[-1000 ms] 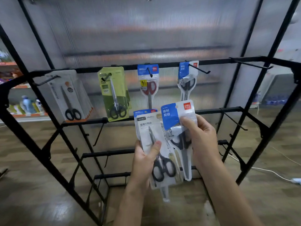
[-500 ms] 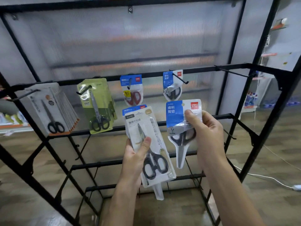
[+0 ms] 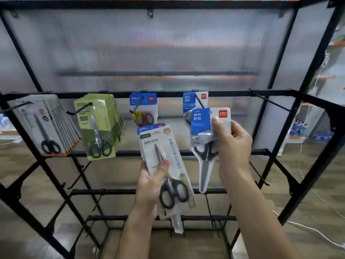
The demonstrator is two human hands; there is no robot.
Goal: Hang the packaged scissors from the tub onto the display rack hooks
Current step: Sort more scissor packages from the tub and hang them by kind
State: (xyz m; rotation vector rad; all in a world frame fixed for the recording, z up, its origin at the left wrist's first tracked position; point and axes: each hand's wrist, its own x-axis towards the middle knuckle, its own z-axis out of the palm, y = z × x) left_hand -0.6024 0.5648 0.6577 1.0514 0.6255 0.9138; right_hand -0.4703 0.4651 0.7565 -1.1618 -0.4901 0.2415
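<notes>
Head view, right hand [image 3: 233, 146] holding deli-branded scissors pack [image 3: 209, 128], print blurred

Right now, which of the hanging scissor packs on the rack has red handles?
The blue-topped pack with red-handled scissors, third hook from the left; the hanging packs whose handles show clearly hold black ones.

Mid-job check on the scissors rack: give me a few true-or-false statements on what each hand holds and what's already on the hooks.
1. The right hand holds a blue-topped scissors pack. True.
2. The left hand holds nothing. False: it grips a beige scissors pack, with another pack behind it.
3. The held blue-topped pack already hangs on a hook. False: its hole is free, just in front of the hook with a matching pack.
4. A stack of green packs hangs on the top rail. True.
5. The far-right hook holds a pack. False: it is bare.
</notes>
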